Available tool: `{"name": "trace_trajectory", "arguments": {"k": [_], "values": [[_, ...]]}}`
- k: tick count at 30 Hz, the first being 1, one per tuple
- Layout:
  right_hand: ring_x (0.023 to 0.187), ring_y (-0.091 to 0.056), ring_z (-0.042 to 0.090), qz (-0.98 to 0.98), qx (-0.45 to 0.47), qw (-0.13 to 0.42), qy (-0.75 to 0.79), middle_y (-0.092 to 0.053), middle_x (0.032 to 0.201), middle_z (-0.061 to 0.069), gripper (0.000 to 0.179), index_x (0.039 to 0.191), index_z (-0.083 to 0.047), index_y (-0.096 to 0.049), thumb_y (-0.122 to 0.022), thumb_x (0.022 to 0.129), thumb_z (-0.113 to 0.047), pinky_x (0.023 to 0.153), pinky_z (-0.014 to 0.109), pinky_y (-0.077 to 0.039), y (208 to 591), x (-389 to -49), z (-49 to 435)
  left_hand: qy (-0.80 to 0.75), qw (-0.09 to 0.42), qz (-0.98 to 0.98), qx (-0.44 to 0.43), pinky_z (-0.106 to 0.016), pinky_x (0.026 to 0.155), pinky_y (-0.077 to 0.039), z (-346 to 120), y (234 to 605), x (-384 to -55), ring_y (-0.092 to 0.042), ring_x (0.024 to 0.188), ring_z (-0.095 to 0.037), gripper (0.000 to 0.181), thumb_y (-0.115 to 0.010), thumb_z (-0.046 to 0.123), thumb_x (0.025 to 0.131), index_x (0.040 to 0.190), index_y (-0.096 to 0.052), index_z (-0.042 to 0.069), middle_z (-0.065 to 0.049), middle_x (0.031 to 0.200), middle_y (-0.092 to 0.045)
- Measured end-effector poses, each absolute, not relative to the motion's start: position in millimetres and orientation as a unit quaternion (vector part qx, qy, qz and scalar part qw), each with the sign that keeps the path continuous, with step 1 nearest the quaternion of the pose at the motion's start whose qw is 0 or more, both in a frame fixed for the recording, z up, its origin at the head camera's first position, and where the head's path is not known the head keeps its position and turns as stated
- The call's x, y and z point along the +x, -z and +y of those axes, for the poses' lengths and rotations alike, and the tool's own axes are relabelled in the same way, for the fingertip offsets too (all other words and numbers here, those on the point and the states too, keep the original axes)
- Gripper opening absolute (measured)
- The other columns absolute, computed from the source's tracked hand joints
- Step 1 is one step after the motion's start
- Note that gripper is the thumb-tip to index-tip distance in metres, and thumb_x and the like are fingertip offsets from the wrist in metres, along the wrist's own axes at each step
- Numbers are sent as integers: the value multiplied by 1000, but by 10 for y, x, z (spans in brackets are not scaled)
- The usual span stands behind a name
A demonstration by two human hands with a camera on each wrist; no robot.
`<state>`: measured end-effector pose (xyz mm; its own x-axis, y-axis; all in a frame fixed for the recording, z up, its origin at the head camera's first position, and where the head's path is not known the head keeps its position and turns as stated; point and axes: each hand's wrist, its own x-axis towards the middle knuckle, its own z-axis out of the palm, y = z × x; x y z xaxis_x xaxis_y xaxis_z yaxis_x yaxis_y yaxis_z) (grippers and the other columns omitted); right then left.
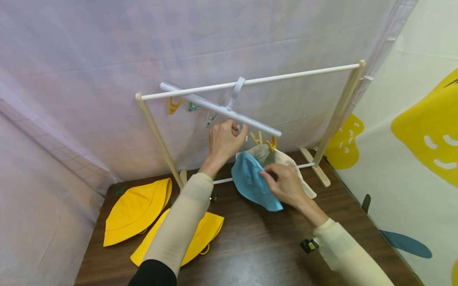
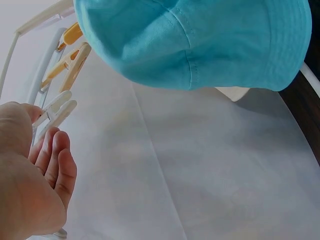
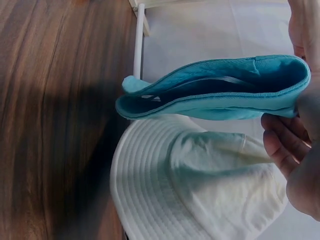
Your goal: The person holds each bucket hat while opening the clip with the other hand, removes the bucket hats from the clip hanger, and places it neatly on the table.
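My left hand (image 1: pixel 225 138) is raised under the pale blue hanger (image 1: pixel 214 106) and pinches a white clip (image 2: pixel 54 110) between thumb and fingers. Lower and to the right, my right hand (image 1: pixel 284 182) grips a light blue bucket hat (image 1: pixel 250 180), folded flat with its opening seen in the right wrist view. Behind it a cream bucket hat (image 3: pixel 200 185) hangs from an orange clip (image 1: pixel 272 143). A pale yellow clip (image 1: pixel 257 138) dangles between the white and orange ones. The blue hat is apart from the white clip in the left wrist view.
The hanger hooks over the white rod of a wooden-legged rack (image 1: pixel 304 74). More clips, a yellow one (image 1: pixel 174 105) among them, hang at its left end. Two yellow hats (image 1: pixel 139 210) lie on the brown table (image 1: pixel 257 246); my left forearm partly covers one. Cloth walls stand behind and beside.
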<state>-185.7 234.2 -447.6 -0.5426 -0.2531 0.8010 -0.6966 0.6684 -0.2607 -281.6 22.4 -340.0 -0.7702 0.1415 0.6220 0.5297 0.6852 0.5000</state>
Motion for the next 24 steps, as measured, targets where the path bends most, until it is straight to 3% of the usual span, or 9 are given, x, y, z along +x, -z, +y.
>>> {"name": "trace_trajectory", "arguments": {"k": [24], "values": [[68, -72, 14, -809, 336, 349, -333, -79, 79, 2, 16, 88, -8, -79, -89, 84, 5, 64, 31, -59, 4554, -1576, 2316, 344, 269, -880, -186, -48, 76, -60, 201, 3374, -2803, -77, 80, -34, 34, -79, 40, 101, 90, -78, 8, -7, 84, -83]]}}
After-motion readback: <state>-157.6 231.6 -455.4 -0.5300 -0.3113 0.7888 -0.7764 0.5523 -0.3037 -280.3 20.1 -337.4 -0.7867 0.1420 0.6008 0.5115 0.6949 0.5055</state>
